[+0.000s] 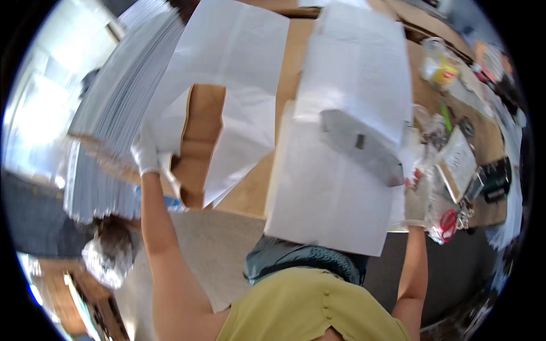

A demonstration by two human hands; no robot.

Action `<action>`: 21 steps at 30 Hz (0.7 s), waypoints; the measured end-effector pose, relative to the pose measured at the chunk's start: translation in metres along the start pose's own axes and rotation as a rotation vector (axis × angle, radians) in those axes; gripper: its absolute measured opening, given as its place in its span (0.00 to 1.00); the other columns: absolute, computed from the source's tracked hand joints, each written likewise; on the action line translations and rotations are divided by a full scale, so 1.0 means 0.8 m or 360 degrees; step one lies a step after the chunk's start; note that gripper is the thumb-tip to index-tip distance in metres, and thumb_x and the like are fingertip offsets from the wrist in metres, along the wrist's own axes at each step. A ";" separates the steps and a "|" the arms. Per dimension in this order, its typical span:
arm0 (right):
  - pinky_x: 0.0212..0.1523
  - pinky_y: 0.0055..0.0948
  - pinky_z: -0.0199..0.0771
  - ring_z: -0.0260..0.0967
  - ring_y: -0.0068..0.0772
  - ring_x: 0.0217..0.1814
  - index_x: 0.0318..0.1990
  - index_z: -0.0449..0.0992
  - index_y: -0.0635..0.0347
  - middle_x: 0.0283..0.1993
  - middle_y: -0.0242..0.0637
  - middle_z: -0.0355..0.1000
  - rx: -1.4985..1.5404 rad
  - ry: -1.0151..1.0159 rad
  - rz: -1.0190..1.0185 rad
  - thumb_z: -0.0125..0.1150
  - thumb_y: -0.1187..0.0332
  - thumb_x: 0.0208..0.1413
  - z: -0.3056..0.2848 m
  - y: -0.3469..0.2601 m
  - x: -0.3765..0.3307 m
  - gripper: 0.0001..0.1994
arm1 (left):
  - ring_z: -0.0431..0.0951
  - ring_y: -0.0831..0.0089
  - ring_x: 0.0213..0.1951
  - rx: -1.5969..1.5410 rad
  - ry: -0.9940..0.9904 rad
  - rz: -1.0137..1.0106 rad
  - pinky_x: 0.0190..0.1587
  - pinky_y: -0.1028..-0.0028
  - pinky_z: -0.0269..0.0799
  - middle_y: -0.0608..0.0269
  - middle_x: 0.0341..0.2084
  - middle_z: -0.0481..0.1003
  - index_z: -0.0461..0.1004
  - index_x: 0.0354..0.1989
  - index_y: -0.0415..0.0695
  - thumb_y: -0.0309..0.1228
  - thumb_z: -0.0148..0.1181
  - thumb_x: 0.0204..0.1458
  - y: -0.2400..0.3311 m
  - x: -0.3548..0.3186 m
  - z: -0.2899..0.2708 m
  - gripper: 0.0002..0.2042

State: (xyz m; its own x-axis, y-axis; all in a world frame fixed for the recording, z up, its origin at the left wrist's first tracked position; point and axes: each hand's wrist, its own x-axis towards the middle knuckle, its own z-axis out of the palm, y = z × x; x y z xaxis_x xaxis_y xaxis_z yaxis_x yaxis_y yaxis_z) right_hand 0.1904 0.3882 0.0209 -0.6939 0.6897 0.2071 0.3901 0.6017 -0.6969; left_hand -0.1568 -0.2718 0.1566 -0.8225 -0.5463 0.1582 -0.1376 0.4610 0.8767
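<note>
My left hand (145,152), in a white glove, is at the left edge of a white paper sack (244,131) with a brown inner layer (202,122). Its fingers seem closed on that edge, though blur softens them. The sack's near end gapes, showing the brown lining. To the right lies a pile of flat white paper sacks (335,199); a folded grey end with a small dark slot (360,142) shows on an upper one. My right hand (415,207), apparently gloved, is beside this pile's right edge. Its fingers blend into the pale things there and cannot be made out.
Tall stacks of folded white sacks (128,85) stand at the left. On the brown board at the right lie red-handled scissors (448,225), a white pad (458,163), a black box (496,179), a green marker (446,117) and a clear plastic bag with something yellow (441,71).
</note>
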 end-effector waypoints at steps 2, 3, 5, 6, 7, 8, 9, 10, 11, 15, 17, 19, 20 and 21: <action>0.65 0.37 0.69 0.71 0.38 0.64 0.68 0.70 0.63 0.63 0.43 0.73 0.0093 -0.0136 0.0091 0.63 0.73 0.65 -0.008 -0.042 -0.018 0.24 | 0.79 0.67 0.37 0.0093 0.0112 0.0151 0.42 0.64 0.74 0.51 0.35 0.83 0.82 0.46 0.27 0.47 0.59 0.66 -0.074 0.033 -0.031 0.27; 0.65 0.38 0.69 0.71 0.39 0.64 0.68 0.70 0.63 0.63 0.44 0.73 0.0130 -0.0175 0.0149 0.63 0.73 0.65 -0.011 -0.053 -0.025 0.24 | 0.81 0.64 0.39 0.0187 0.0162 0.0293 0.43 0.62 0.74 0.47 0.36 0.83 0.81 0.46 0.27 0.46 0.59 0.66 -0.110 0.046 -0.042 0.26; 0.66 0.37 0.69 0.70 0.40 0.65 0.69 0.69 0.65 0.65 0.45 0.71 -0.0097 -0.0277 0.0049 0.61 0.76 0.65 -0.018 -0.054 -0.037 0.24 | 0.82 0.59 0.42 0.0387 0.0185 0.0402 0.46 0.59 0.75 0.42 0.39 0.84 0.81 0.48 0.27 0.45 0.57 0.65 -0.153 0.047 -0.032 0.26; 0.66 0.37 0.69 0.69 0.40 0.65 0.69 0.68 0.66 0.66 0.45 0.71 -0.0215 -0.0318 0.0010 0.60 0.77 0.65 -0.022 -0.050 -0.046 0.24 | 0.83 0.56 0.42 0.0511 0.0177 0.0366 0.47 0.58 0.75 0.41 0.40 0.84 0.81 0.49 0.27 0.44 0.57 0.65 -0.171 0.038 -0.026 0.25; 0.65 0.41 0.70 0.71 0.47 0.64 0.68 0.70 0.62 0.62 0.49 0.73 -0.0230 -0.0302 -0.0060 0.66 0.74 0.62 -0.025 -0.044 -0.057 0.27 | 0.83 0.53 0.43 0.0631 0.0165 0.0327 0.47 0.57 0.75 0.39 0.42 0.84 0.80 0.49 0.27 0.44 0.56 0.65 -0.188 0.030 -0.018 0.25; 0.66 0.42 0.70 0.71 0.49 0.64 0.68 0.70 0.62 0.62 0.49 0.73 -0.0296 -0.0369 -0.0168 0.67 0.74 0.60 -0.031 -0.041 -0.067 0.28 | 0.83 0.53 0.43 0.0581 0.0079 0.0159 0.48 0.57 0.75 0.39 0.42 0.84 0.80 0.49 0.27 0.44 0.56 0.65 -0.206 0.026 -0.016 0.25; 0.66 0.43 0.70 0.71 0.51 0.65 0.68 0.70 0.62 0.62 0.50 0.72 -0.0357 -0.0437 -0.0273 0.68 0.74 0.58 -0.037 -0.040 -0.080 0.29 | 0.83 0.52 0.44 0.0535 -0.0006 -0.0007 0.48 0.57 0.76 0.40 0.43 0.84 0.80 0.49 0.27 0.44 0.55 0.65 -0.221 0.025 -0.019 0.25; 0.66 0.44 0.70 0.71 0.52 0.65 0.67 0.70 0.62 0.62 0.51 0.72 -0.0430 -0.0504 -0.0379 0.70 0.74 0.57 -0.048 -0.039 -0.090 0.29 | 0.83 0.51 0.44 0.0481 -0.0097 -0.0182 0.49 0.57 0.76 0.40 0.44 0.84 0.80 0.49 0.27 0.45 0.55 0.65 -0.232 0.022 -0.018 0.26; 0.68 0.46 0.69 0.69 0.55 0.68 0.67 0.70 0.61 0.65 0.50 0.71 -0.0569 -0.0682 -0.0351 0.75 0.71 0.50 -0.059 -0.036 -0.100 0.34 | 0.84 0.50 0.44 0.0456 -0.0131 -0.0172 0.49 0.57 0.76 0.40 0.44 0.84 0.81 0.49 0.28 0.45 0.55 0.65 -0.242 0.022 -0.020 0.25; 0.72 0.47 0.66 0.63 0.50 0.75 0.67 0.70 0.56 0.70 0.46 0.68 -0.0801 -0.1115 -0.0568 0.82 0.65 0.38 -0.084 -0.051 -0.143 0.43 | 0.84 0.49 0.47 0.0865 -0.0255 -0.0038 0.50 0.55 0.77 0.40 0.46 0.83 0.81 0.52 0.36 0.46 0.57 0.64 -0.242 0.017 -0.029 0.24; 0.72 0.48 0.66 0.63 0.49 0.76 0.67 0.70 0.56 0.71 0.46 0.67 -0.0976 -0.1185 -0.0848 0.83 0.64 0.34 -0.087 -0.060 -0.152 0.46 | 0.82 0.50 0.49 0.1810 0.0027 0.0338 0.51 0.53 0.76 0.44 0.47 0.82 0.79 0.57 0.42 0.49 0.60 0.63 -0.172 -0.025 -0.031 0.24; 0.69 0.48 0.69 0.66 0.46 0.73 0.62 0.75 0.57 0.68 0.44 0.70 -0.1180 -0.1108 -0.1143 0.83 0.61 0.32 -0.086 -0.054 -0.149 0.42 | 0.80 0.50 0.52 0.2248 0.0384 0.0936 0.53 0.51 0.76 0.47 0.51 0.79 0.75 0.59 0.45 0.50 0.62 0.61 -0.122 -0.048 -0.038 0.25; 0.68 0.48 0.70 0.68 0.45 0.71 0.59 0.76 0.57 0.66 0.43 0.71 -0.1166 -0.1178 -0.1143 0.82 0.61 0.33 -0.092 -0.054 -0.146 0.39 | 0.79 0.50 0.52 0.1913 0.0251 0.1183 0.54 0.52 0.76 0.48 0.52 0.78 0.75 0.60 0.45 0.49 0.62 0.61 -0.082 -0.076 -0.021 0.25; 0.67 0.47 0.71 0.69 0.45 0.69 0.57 0.78 0.57 0.64 0.42 0.73 -0.1146 -0.1241 -0.1140 0.82 0.61 0.34 -0.100 -0.053 -0.143 0.36 | 0.78 0.50 0.52 0.1558 0.0126 0.1405 0.55 0.52 0.76 0.49 0.54 0.77 0.74 0.61 0.46 0.48 0.63 0.61 -0.036 -0.120 0.001 0.24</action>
State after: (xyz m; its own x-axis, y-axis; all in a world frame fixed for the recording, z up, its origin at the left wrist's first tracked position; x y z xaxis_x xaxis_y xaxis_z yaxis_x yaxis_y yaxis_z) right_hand 0.3020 0.3158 0.0816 -0.9581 -0.1479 -0.2454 -0.1478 0.9888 -0.0190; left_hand -0.0743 -0.2322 0.1156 -0.8111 0.1732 0.5587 0.0578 0.9742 -0.2181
